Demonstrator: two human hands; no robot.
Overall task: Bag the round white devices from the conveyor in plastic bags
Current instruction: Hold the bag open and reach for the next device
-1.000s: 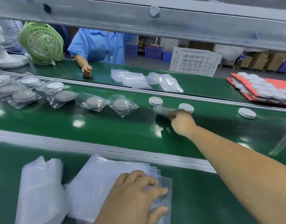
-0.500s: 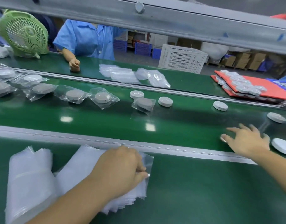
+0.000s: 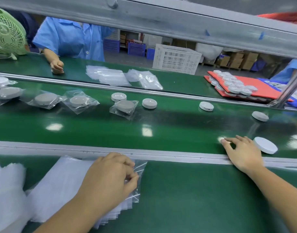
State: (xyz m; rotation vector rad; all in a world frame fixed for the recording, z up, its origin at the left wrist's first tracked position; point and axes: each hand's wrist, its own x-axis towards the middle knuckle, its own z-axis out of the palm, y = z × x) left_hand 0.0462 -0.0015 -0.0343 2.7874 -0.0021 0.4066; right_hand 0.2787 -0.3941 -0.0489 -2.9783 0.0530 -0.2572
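At the near table, our left hand (image 3: 110,179) pinches the top clear bag (image 3: 139,166) of a fanned stack of bags (image 3: 63,187), fingers and thumb curled on its right edge. A second heap of bags (image 3: 8,190) lies blurred at the far left of the same table.

To the right, our right hand (image 3: 241,152) reaches over the metal rail (image 3: 178,157), fingers spread wide and flat on the green belt (image 3: 161,125), holding nothing. Just beside its little finger sits a bare round white device (image 3: 265,145), the nearest on the belt; we cannot tell whether the hand touches it.

Farther out along the belt, four more bare devices stand well apart: one at the right (image 3: 260,116), one left of it (image 3: 206,106), one near the middle (image 3: 149,103) and one by the far rail (image 3: 118,97). Just in front of that last one lies a bagged device (image 3: 125,106), and more bagged devices (image 3: 79,101) trail off to the left.

Beyond the belt, on the far table, we see two piles of clear bags (image 3: 109,76) and, at the right, red trays (image 3: 262,86) loaded with devices. A worker in a blue shirt (image 3: 72,37) rests a fist on that table, with a green fan (image 3: 6,36) at the left and a white crate (image 3: 176,59) behind.
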